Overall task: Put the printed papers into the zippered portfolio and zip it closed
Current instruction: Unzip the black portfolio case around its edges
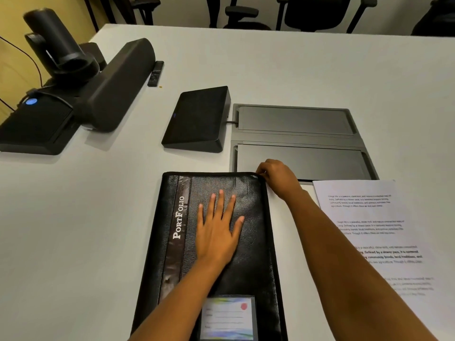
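A black leather portfolio (pixel 248 244) lies closed on the white table in front of me, with "PortFolio" printed along its spine strip and a label card near its bottom edge. My left hand (pixel 218 225) rests flat on the cover, fingers spread. My right hand (pixel 277 177) is at the portfolio's far right corner, fingers pinched at the zipper edge; the pull itself is hidden. Printed papers (pixel 369 232) lie on the table right of the portfolio, partly under my right forearm.
A tilted black touch panel (pixel 199 119) stands beyond the portfolio. A grey recessed table hatch (pixel 295 141) lies behind my right hand. At the far left sit a soundbar (pixel 115 87), a camera (pixel 56 43) and a remote (pixel 155 73). Chairs line the far table edge.
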Demonstrator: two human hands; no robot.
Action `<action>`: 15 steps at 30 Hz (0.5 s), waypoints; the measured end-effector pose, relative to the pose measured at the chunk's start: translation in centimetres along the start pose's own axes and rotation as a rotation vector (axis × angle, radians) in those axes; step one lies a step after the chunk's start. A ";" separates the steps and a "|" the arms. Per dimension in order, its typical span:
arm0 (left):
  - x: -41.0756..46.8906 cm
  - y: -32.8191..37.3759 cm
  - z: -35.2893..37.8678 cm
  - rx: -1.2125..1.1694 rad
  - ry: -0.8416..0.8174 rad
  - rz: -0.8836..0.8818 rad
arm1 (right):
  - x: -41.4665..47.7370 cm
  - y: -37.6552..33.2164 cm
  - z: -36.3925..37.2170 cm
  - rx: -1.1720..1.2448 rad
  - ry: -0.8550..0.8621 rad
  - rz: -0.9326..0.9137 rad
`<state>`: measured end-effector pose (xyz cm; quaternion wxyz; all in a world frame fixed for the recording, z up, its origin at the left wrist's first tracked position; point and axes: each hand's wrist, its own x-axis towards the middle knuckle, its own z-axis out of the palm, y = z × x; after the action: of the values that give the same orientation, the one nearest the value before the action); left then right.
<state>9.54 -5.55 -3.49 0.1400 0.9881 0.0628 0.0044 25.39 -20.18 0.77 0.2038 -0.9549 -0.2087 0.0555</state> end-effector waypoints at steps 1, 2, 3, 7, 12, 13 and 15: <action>0.0 -0.1 0.1 0.005 0.003 -0.007 | -0.2 0.1 0.0 -0.015 0.001 0.000; 0.0 -0.1 0.1 0.012 0.006 -0.010 | -0.5 0.2 0.0 -0.027 0.005 -0.003; 0.0 -0.1 0.1 0.018 0.008 -0.011 | -0.8 0.4 0.0 -0.032 0.012 -0.005; 0.0 0.1 0.2 0.035 0.002 -0.021 | -2.5 1.2 0.2 -0.034 0.055 0.005; -0.2 0.2 0.1 0.041 0.011 -0.022 | -5.8 1.1 1.6 -0.101 0.178 0.021; -0.2 0.2 0.1 0.043 0.010 -0.024 | -6.4 1.0 2.0 -0.122 0.194 0.034; -0.1 0.3 0.1 0.046 0.000 -0.025 | -7.6 0.8 2.5 -0.149 0.216 0.072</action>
<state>9.46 -5.85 -3.49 0.1174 0.9902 0.0753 0.0014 18.32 -23.09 -1.70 0.1514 -0.9746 -0.1550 -0.0559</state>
